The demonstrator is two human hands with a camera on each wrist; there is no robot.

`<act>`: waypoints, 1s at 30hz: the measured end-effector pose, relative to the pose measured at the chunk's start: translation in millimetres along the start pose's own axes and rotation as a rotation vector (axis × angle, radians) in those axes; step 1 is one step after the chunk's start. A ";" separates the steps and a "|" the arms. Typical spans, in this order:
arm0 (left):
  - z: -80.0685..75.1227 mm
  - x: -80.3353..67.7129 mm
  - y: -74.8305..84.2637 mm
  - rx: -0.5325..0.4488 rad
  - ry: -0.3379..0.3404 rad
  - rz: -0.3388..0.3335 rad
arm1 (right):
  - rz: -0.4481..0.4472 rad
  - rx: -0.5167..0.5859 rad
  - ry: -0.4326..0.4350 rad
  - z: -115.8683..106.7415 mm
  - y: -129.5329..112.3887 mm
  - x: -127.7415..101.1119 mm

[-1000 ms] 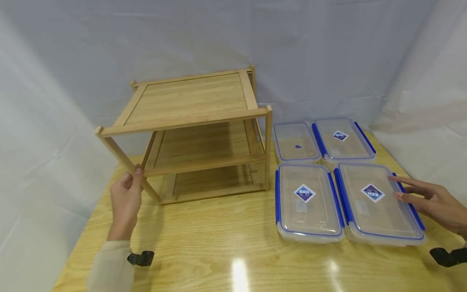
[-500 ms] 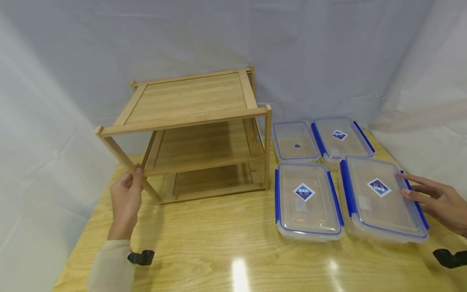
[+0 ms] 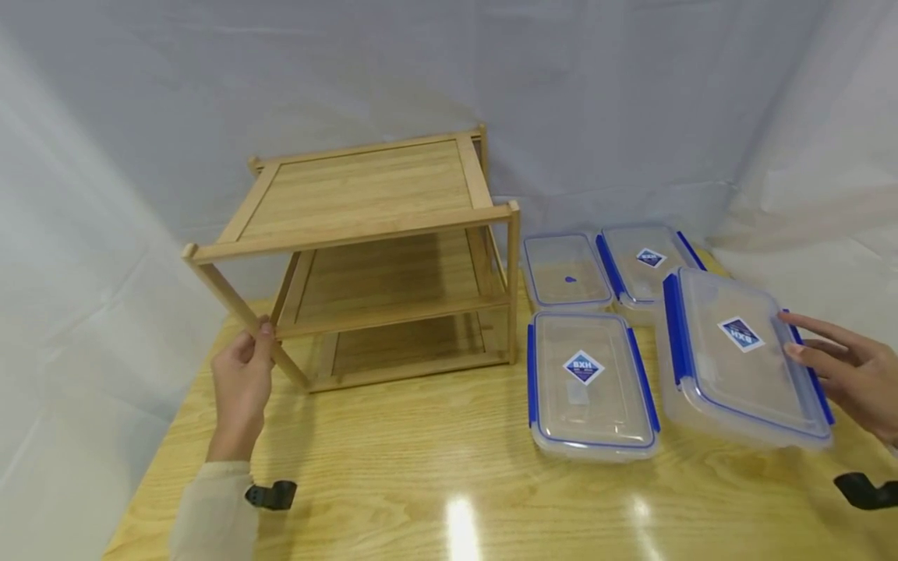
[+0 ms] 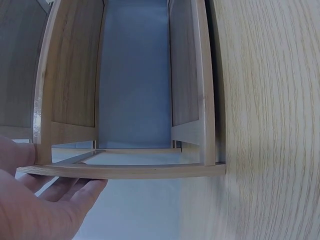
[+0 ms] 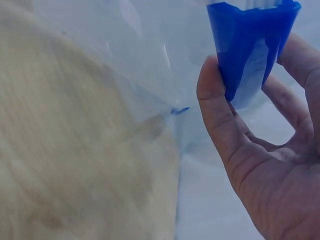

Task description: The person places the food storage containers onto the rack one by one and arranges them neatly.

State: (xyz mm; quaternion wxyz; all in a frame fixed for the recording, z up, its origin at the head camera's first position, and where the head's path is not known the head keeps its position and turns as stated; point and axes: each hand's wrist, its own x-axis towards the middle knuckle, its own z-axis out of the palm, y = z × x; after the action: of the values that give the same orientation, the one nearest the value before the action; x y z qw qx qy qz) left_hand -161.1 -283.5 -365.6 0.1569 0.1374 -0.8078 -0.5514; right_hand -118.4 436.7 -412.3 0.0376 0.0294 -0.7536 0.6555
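Observation:
At the left of the head view, my left hand point(image 3: 242, 374) grips the front left post of a three-tier wooden shelf rack point(image 3: 372, 187); the left wrist view shows the fingers point(image 4: 82, 195) curled round that post. My right hand point(image 3: 852, 374) holds a clear plastic food container point(image 3: 744, 382) with blue side clips by its right edge. It is tilted and lifted off the table, its left side higher. In the right wrist view, the thumb and fingers are round the blue clip point(image 5: 250, 45). The underside of the hand's grip is hidden in the head view.
A second clipped container point(image 3: 596, 413) lies on the wooden table point(image 3: 393, 467) to its left. Behind stand a smaller lidded container point(image 3: 567, 269) and another with blue clips point(image 3: 645, 273). White sheeting point(image 3: 596, 101) encloses the table's back and sides.
My right hand has raised the front right container off the table, tilting it and shifting it slightly right and away. The left hand stays on the rack's post.

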 end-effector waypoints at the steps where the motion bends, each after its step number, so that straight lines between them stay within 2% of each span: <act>1: -0.1 0.0 -0.2 -0.001 0.000 0.000 | -0.002 -0.004 0.005 1.9 -3.0 0.3; 5: -0.3 0.0 -0.8 -0.009 0.004 0.000 | -0.018 0.027 -0.006 8.8 -14.4 1.0; 8: -0.5 0.1 -0.7 -0.015 0.003 0.001 | -0.031 0.109 -0.032 15.3 -22.5 1.6; 11: -0.5 0.1 -0.2 -0.016 0.003 -0.001 | -0.012 0.151 -0.041 23.1 -31.6 2.7; 16: 0.2 -0.1 1.1 -0.029 0.006 -0.006 | 0.047 0.156 -0.044 35.3 -48.0 4.9; 23: 0.0 -1.7 2.2 -0.019 -0.001 -0.007 | 0.039 0.292 -0.075 51.8 -68.3 7.4; 26: 0.1 -1.8 2.3 -0.023 0.002 -0.008 | 0.053 0.342 -0.062 59.4 -78.4 7.5; 30: 1.1 -1.1 2.2 -0.039 0.012 -0.008 | 0.055 0.359 -0.055 69.7 -90.3 6.9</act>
State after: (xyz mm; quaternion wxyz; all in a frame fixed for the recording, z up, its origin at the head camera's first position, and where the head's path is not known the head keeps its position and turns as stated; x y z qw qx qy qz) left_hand -160.7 -281.3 -364.1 0.1620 0.1407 -0.7955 -0.5666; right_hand -118.1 355.2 -332.2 -0.0066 0.0329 -0.6260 0.7791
